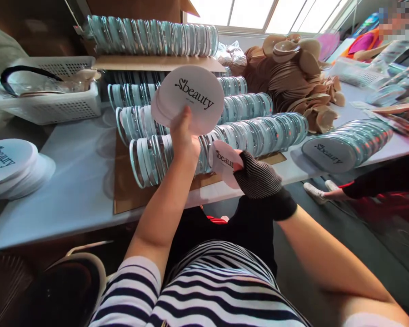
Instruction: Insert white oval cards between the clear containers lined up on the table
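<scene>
My left hand (183, 136) is raised over the table and grips a small stack of round white cards (191, 97) printed "beauty", held upright by their lower edge. My right hand (257, 175), in a dark striped fingerless glove, pinches a single round "beauty" card (223, 161) just below and to the right of the stack. Both hands hover in front of rows of clear round cases (245, 134) standing on edge on a brown cardboard sheet (126, 190).
A pile of white "beauty" cards (8, 165) lies at the left of the white table (78, 181). A white basket (54, 97) stands behind it. Tan sponge pads (300, 77) are heaped at the back right. Another row of cases (347, 145) lies right. A co-worker's sleeve (378, 181) shows at the right.
</scene>
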`<state>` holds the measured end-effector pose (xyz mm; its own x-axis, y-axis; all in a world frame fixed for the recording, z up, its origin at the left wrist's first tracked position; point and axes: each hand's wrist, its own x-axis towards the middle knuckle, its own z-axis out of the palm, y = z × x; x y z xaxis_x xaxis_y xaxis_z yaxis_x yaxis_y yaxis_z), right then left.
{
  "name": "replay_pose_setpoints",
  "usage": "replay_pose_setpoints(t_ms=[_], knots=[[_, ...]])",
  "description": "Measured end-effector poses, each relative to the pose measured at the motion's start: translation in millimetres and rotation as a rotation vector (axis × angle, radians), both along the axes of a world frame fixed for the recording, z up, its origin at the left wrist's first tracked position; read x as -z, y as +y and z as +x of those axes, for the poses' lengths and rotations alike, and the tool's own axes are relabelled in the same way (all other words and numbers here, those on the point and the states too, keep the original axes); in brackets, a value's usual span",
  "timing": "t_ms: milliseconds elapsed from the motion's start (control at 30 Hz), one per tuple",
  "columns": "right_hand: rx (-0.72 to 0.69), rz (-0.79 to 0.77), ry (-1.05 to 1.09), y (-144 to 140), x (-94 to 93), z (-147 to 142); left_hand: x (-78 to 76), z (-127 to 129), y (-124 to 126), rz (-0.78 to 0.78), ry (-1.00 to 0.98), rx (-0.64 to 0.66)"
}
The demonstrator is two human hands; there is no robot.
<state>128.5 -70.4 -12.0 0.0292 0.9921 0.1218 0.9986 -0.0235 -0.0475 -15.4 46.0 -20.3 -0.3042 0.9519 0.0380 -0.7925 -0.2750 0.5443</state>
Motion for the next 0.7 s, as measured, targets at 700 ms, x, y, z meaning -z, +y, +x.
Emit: replay_pose_setpoints(t_ms=[700], knots=[[-0.263, 0.117, 0.22, 64.5, 30.2, -2.3, 1.8, 4.6, -5.4, -0.051, 0.036, -0.043]])
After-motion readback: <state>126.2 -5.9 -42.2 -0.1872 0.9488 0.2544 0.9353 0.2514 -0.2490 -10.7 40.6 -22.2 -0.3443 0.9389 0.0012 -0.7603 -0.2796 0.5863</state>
